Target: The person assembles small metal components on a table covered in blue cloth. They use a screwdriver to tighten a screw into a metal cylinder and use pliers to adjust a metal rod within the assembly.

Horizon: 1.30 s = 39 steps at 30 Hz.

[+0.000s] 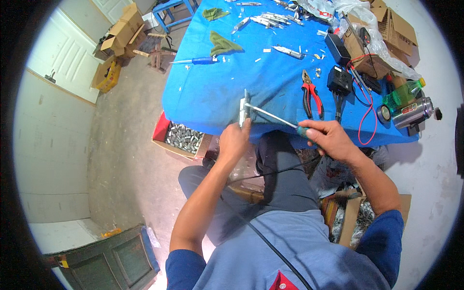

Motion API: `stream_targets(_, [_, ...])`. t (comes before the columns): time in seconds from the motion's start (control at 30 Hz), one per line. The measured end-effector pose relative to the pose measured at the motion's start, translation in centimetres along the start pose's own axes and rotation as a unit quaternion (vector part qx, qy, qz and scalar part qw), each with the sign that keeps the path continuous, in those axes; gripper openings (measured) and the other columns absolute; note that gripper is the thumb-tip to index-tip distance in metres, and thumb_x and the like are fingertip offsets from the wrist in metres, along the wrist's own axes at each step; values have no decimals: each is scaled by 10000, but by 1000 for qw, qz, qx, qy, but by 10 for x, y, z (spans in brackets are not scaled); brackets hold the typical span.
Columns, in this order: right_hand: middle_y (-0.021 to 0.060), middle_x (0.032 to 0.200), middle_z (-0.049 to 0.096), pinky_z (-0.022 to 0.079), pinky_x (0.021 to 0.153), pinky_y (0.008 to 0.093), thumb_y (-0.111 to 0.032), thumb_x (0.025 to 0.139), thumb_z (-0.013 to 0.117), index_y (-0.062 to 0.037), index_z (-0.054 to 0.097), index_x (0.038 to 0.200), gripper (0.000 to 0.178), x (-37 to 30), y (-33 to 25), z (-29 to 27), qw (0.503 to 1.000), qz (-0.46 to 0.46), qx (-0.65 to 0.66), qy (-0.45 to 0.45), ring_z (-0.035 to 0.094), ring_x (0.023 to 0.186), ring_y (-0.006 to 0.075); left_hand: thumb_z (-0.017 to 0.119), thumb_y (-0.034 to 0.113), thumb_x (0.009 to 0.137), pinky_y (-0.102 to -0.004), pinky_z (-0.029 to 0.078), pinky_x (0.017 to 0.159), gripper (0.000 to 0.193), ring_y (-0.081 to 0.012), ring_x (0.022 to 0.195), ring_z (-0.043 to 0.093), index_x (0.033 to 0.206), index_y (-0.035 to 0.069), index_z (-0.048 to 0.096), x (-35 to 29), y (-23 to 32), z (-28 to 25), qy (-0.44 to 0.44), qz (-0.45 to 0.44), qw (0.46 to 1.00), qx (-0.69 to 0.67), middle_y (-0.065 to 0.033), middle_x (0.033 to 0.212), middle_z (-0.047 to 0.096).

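Note:
Near the front edge of the blue-covered table point(208, 101), my left hand point(234, 141) is closed on the lower end of a narrow silvery metal piece point(242, 113), held upright. My right hand point(332, 138) grips a screwdriver point(274, 117) by its dark green handle. Its long thin shaft points left, and the tip meets the metal piece around its upper middle; whether it sits in a screw or a gap is too small to tell. Red-handled pliers point(311, 94) lie just beyond my right hand. A blue-handled screwdriver point(195, 61) rests farther left.
Small silvery parts point(273, 20) lie in a pile at the far side, near green cloths point(223, 44). At right are a black box with cables point(340, 81), a metal flask point(413, 112) and a green bottle point(403, 94). A carton of metal pieces point(183, 138) stands below, left.

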State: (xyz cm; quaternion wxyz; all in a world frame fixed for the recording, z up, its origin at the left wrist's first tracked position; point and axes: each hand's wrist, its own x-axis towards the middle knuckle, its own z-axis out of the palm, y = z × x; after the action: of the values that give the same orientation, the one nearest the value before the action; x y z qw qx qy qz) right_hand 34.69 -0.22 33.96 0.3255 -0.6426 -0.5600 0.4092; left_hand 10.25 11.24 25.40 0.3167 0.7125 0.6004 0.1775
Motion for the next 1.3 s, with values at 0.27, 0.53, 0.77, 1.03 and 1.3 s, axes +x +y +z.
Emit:
stream_targets(0.27, [168, 878, 661, 514, 641, 411, -206, 887, 580, -52, 509, 1357, 501, 56, 32, 0, 982, -74, -103, 142, 647, 714, 298, 508, 473, 963, -432, 440, 608, 611, -239, 600, 537, 750, -91, 604, -9, -30, 8, -46, -48, 979, -195, -171, 601, 559])
stream_targets(0.53, [221, 908, 647, 479, 749, 523, -219, 849, 585, -39, 597, 1136, 339, 149, 18, 59, 894, -149, -339, 250, 626, 866, 425, 568, 449, 947, -373, 418, 564, 552, -143, 589, 488, 760, -69, 609, -56, -28, -12, -25, -21, 975, -219, -94, 587, 532])
stream_targets(0.77, [55, 684, 626, 454, 521, 286, -442, 926, 619, -11, 685, 956, 438, 91, -10, 99, 992, -65, 21, 110, 544, 541, 130, 597, 389, 948, -350, 426, 570, 465, -118, 607, 481, 808, -53, 639, -87, -14, -15, -38, -1, 966, -256, -81, 603, 568])
stream_targets(1.03, [2, 660, 571, 394, 469, 230, -281, 933, 612, 1, 631, 818, 305, 33, -8, 122, 977, -16, 209, 42, 487, 536, 58, 607, 375, 952, -295, 378, 532, 422, -89, 587, 448, 763, -3, 615, -112, -9, 0, -125, 9, 939, -321, 5, 625, 534])
stream_targets(1.3, [-15, 658, 546, 375, 508, 249, -237, 900, 607, 9, 641, 818, 262, -14, -17, 114, 992, -43, 111, -30, 469, 585, 56, 544, 462, 971, -223, 304, 495, 451, -45, 569, 410, 926, 20, 624, -145, -21, 11, -217, -13, 851, -477, 45, 672, 504])
